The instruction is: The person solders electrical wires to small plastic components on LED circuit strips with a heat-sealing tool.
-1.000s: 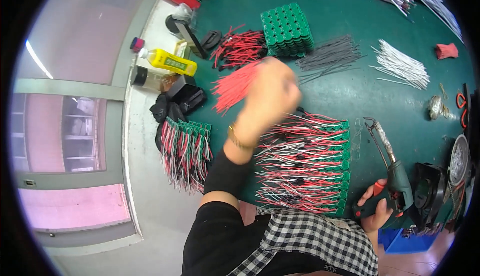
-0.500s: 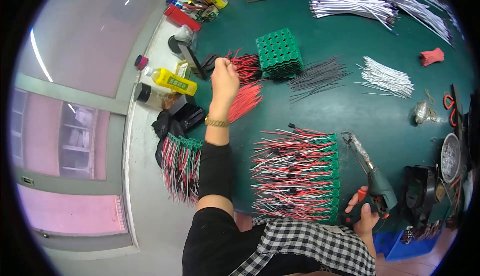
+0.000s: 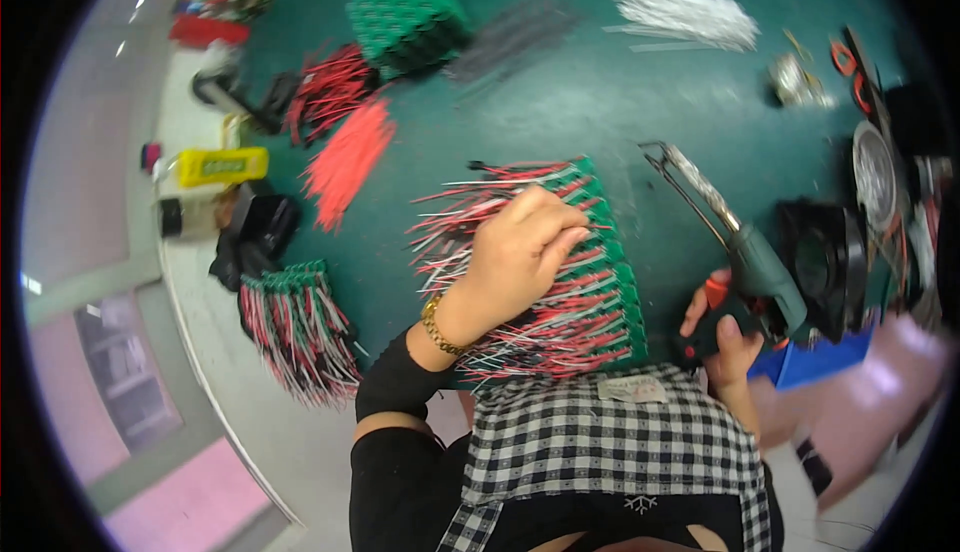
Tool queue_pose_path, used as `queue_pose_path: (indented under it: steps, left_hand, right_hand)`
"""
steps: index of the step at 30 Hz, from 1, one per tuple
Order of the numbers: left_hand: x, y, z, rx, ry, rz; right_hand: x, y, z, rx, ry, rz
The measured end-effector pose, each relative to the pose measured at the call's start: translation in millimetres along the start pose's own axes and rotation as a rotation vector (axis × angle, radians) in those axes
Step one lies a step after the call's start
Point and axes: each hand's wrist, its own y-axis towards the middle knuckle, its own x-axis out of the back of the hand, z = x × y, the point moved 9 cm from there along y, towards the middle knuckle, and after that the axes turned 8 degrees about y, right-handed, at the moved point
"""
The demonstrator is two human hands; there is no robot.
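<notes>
My left hand [image 3: 525,252] hovers over a row of green circuit boards [image 3: 618,252] with red, white and black wires [image 3: 560,327] fanning out to their left. Its thumb and fingertips are pinched together; anything between them is hidden or too small to make out. At the right, my right hand [image 3: 733,352] is closed round the dark handle of a green soldering gun [image 3: 765,272] with an orange trigger. The gun's long metal barrel points up and left, its tip apart from the boards.
Behind lie a stack of green boards [image 3: 405,12], red-and-black leads [image 3: 330,87], red wires [image 3: 350,157], black wires [image 3: 515,37] and white wires [image 3: 690,12]. More wired boards [image 3: 300,332] hang at the table's left edge. A black holder [image 3: 825,262] and metal bowl [image 3: 875,172] stand right.
My left hand has come from the red leads at the back left down to the wired boards. The head view has shifted; my right hand still holds the soldering gun.
</notes>
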Motion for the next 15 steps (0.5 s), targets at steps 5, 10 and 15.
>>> queue_pose_path:
  steps: [5,10,15]
  left_hand:
    - [-15,-2,5,0.034,0.136,-0.003]
    - [-27,-3,6,0.014,0.237,0.002]
    - [-25,-6,7,0.039,0.255,-0.021]
  right_hand:
    - [1,-17,1,-0.098,-0.168,0.241]
    - [-1,-22,12,-0.020,-0.502,0.321]
    - [-4,-23,10,-0.089,-0.580,0.304]
